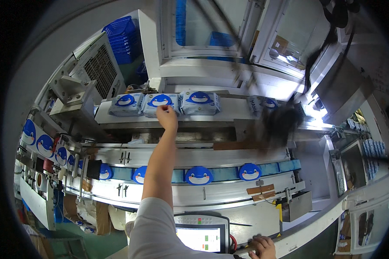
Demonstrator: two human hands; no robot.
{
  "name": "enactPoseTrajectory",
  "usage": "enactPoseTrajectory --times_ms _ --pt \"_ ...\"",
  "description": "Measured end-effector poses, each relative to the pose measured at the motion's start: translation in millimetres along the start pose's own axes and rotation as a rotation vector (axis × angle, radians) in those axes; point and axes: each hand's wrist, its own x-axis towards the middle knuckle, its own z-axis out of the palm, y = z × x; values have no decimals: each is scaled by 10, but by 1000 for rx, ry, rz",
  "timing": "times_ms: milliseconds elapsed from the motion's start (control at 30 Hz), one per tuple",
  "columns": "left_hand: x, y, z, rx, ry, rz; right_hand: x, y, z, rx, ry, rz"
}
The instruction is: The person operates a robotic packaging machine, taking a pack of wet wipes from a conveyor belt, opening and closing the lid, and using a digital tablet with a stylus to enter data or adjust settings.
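My left hand point(166, 116) reaches over the conveyor to the middle of three pale blue packs, which look like wet wipes. Its fingers are drawn together at the near part of that pack point(150, 111), just below the blue whale label; anything between the fingertips is hidden. Another pack point(125, 104) stands on its left and a third point(200, 102) on its right, both label up. My right hand point(263, 247) rests at the lower right by the white frame rail, fingers loosely bent and apart, with no object visible in it.
Whale-shaped labels point(199, 175) lie along a nearer blue belt point(270, 168). Further packs point(256, 106) sit right on the far conveyor, partly behind a blurred dark hanging thing point(283, 123). A control screen point(199, 237) is nearby. Blue baskets point(120, 39) are stacked behind.
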Motion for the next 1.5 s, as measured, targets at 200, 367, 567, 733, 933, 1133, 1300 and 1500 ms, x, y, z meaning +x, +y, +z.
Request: enactPoseTrajectory --times_ms 200,367,567,733,933,1133,1300,1500 --pt "-207 -22 446 -192 -722 -133 23 -22 -16 -13 25 9" --pt "-396 -195 956 -644 -1059 -566 1 51 45 -34 17 7" --pt "-680 -94 1490 -762 -998 -676 72 -21 -32 -41 -7 -19" --pt "-840 114 1568 -46 -798 -341 -7 -30 7 -43 17 16" --pt "-872 430 909 -685 -623 -814 -52 -28 -17 -24 32 25" --pt "-947 812 -691 -1084 -537 -647 -41 152 68 -19 71 -119" --pt "-1658 982 -2477 -1290 -469 -488 -76 77 -18 51 103 -191" --pt "-2873 1676 -3856 -1223 -595 -500 132 72 -158 520 182 -202"
